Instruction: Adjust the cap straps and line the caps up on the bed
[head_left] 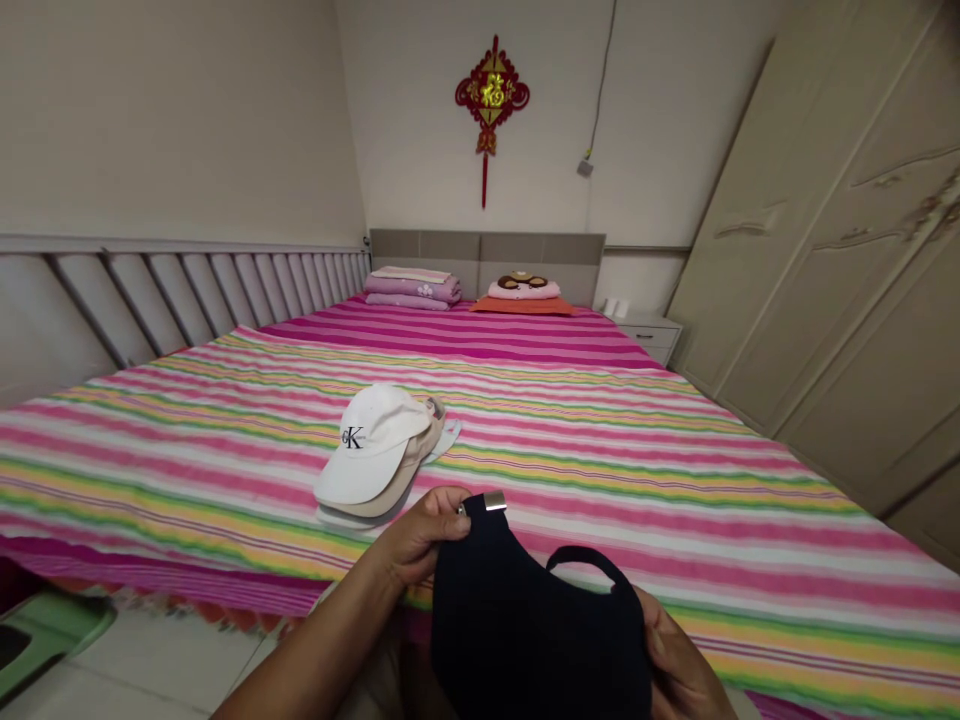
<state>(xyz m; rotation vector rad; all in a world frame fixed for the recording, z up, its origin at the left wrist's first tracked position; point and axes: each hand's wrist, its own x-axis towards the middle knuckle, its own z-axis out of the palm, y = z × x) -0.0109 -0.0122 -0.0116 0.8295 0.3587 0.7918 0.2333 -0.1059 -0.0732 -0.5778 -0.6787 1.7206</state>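
Note:
I hold a dark navy cap (525, 630) in front of me at the bed's near edge. My left hand (420, 540) pinches its back strap beside the small metal buckle (493, 501). Closed on the cap's right side, my right hand (679, 665) is partly hidden behind the fabric. Just beyond my left hand, a stack of caps lies on the striped bedspread (600, 440): a white cap (375, 440) with black letters on top, a beige one (409, 470) under it, and a pale one at the bottom.
Folded pink bedding (414, 287) and a pillow with an orange cushion (523, 295) lie at the headboard. A cream wardrobe (847, 290) fills the right side, with a white nightstand (651, 333) beside the bed. A slatted rail (187, 290) runs along the left. A green stool (45, 630) stands on the floor.

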